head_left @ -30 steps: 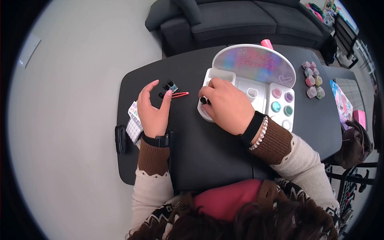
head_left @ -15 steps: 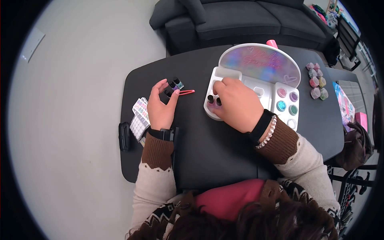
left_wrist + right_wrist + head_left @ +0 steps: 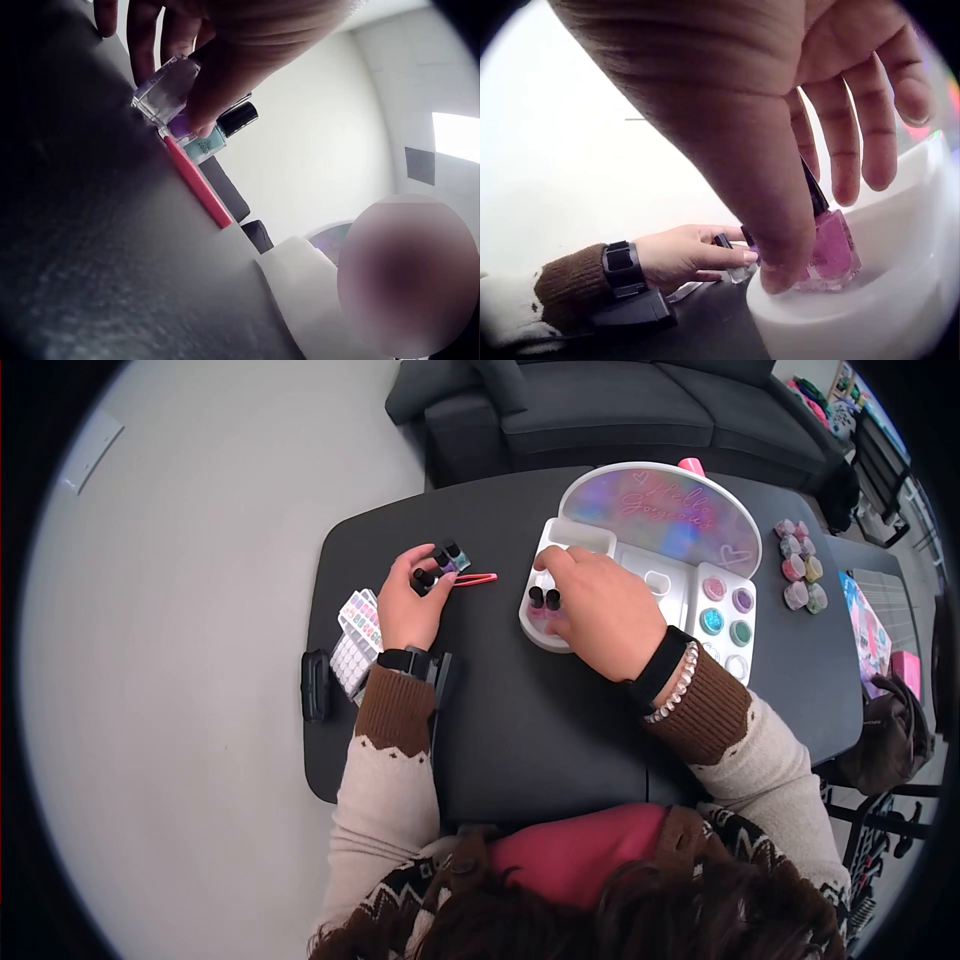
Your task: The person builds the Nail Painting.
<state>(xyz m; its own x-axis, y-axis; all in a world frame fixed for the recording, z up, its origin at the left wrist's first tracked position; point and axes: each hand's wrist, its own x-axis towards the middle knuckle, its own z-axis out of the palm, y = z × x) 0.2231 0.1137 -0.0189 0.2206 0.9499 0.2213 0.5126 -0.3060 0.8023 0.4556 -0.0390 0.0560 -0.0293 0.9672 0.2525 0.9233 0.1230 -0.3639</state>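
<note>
- A dark gray sofa (image 3: 610, 415) is being seen beyond the counter.
- The black counter (image 3: 540, 720) is being occupied by the things below and is being reached over by both arms.
- A white tray (image 3: 675, 620) is being backed by an arched, iridescent panel (image 3: 665, 510) with pink lettering, and its right-hand section is being filled by small round pots (image 3: 711, 621) of pink, purple, blue and green.
- The right hand (image 3: 605, 610) is being held over the tray's left part; its fingers are being kept open and loosely extended, with the thumb being laid against a pink bottle (image 3: 832, 247).
- The left hand (image 3: 410, 610) is being rested low over the counter, and a clear bottle (image 3: 169, 90) is being gripped between its thumb and curved fingers.
- Printed sheets (image 3: 352, 650) are being partly overlapped by the left wrist.
- A cluster of glitter pots (image 3: 795, 568) is being supported near the counter's right edge.
- The pink bottle is being contained upright in the tray's left front compartment, beside another black-capped one.
- A teal bottle (image 3: 206, 142) is being kept near the left thumb, beyond the clear bottle.
- Pink-red tweezers (image 3: 475, 579) are being borne flat by the counter, one end just beside the clear bottle.
</note>
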